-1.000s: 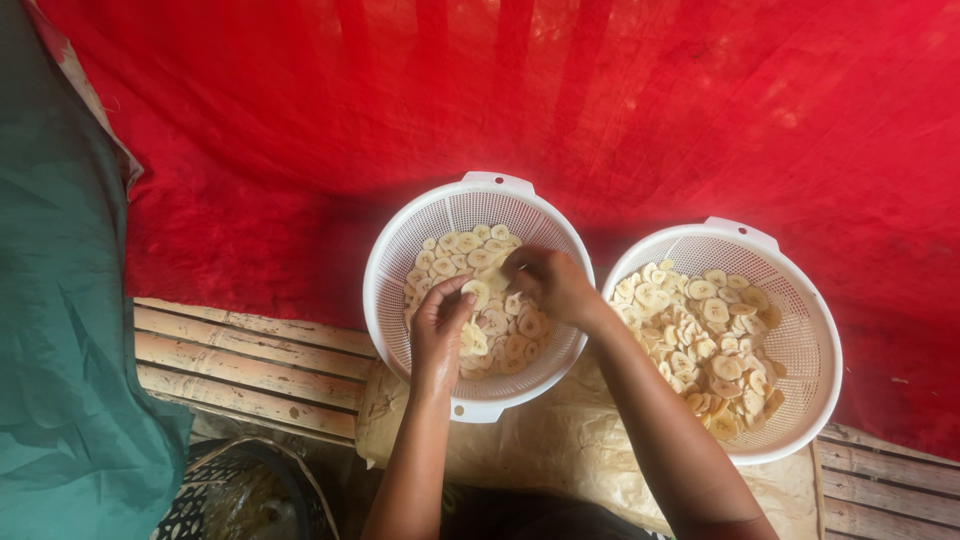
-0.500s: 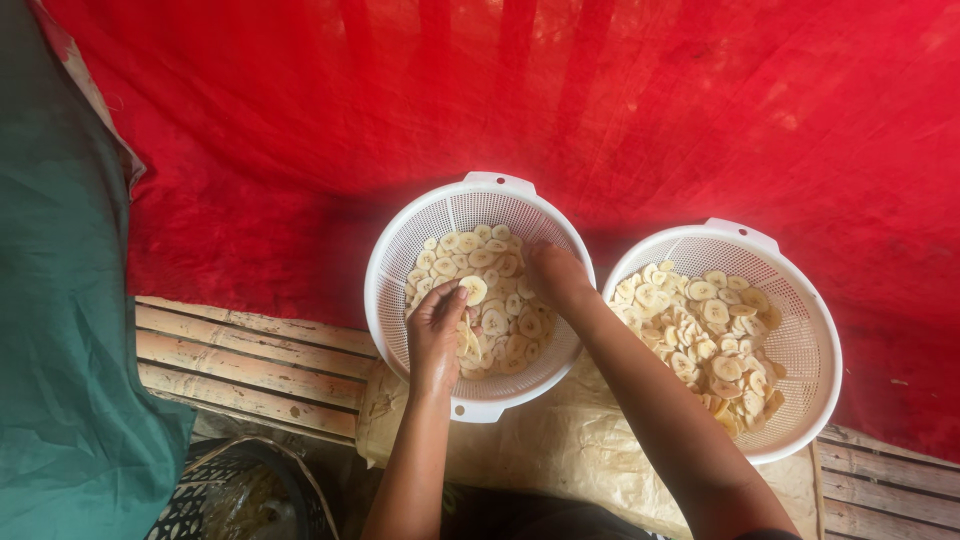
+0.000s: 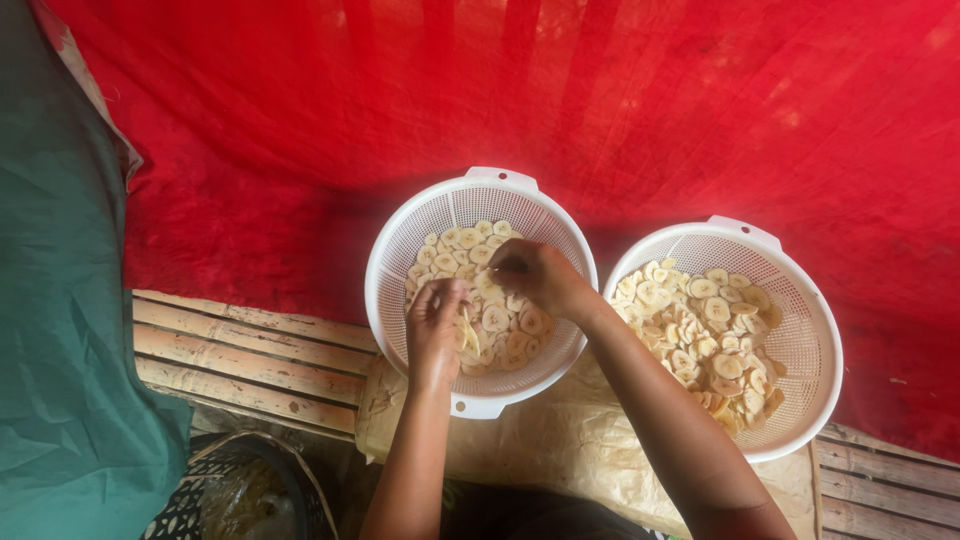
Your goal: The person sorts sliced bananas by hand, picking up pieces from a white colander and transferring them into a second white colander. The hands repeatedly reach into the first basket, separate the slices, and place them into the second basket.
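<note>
Two white perforated colander baskets stand side by side on a red cloth. Both of my hands are inside the left basket, which holds several pale round banana slices. My left hand is curled at the near left side of the pile, fingers pinched on slices. My right hand lies over the middle of the pile, fingers bent down onto slices. The right basket is full of the same banana slices and no hand touches it.
A red cloth covers the far surface. Bamboo slats run at the near left, a green cloth hangs at the far left. A beige sack lies under the baskets. A dark woven basket sits at the bottom left.
My right hand has drawn back from the far right rim of the left basket to the middle of the pile. My left hand has shifted slightly nearer the slices.
</note>
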